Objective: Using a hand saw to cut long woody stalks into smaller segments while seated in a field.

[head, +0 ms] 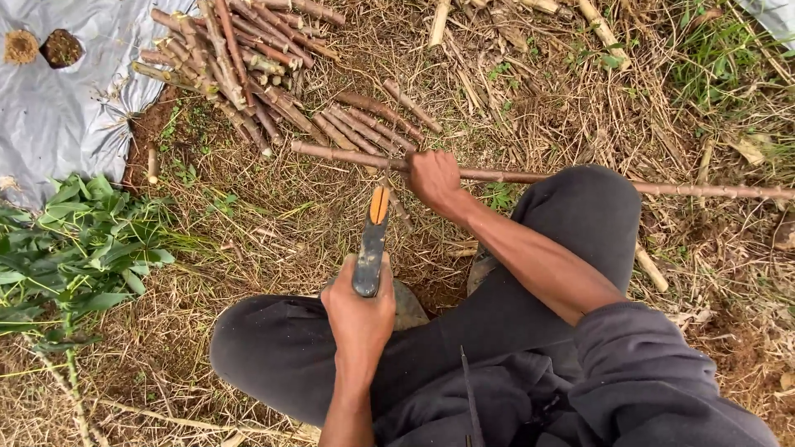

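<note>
Head cam looking straight down at someone squatting on dry, straw-covered ground. Right hand (433, 180) is wrapped tight around a long thin brown stem (530, 175), knobbly with little nodes, which runs more or less level across the view, from around the middle of the frame all the way out to the right edge, passing over the right knee. Left hand (359, 313) is closed around the dark handle of a pair of pruning shears (373, 240) with an orange bit near the head; the tool points up and away from the body, and its tip sits just under the stem, right beside the right hand. Can't really tell if the blades are touching the stem or just short of it. Both legs are in dark trousers (580, 223), dark sleeve on the right arm, and a shoe (407, 305) peeks out between the knees. Further out, just past the stem, there's a pile of short cut sticks (248, 66) of the same brown stuff, fanned out towards the upper left. Some of them lie touching the edge of a grey plastic sheet (66, 108) that has a couple of round holes with soil showing. On the left there's a clump of green leafy plants (83, 257), and a few paler, thicker stalks (600, 31) lie scattered along the top.
</note>
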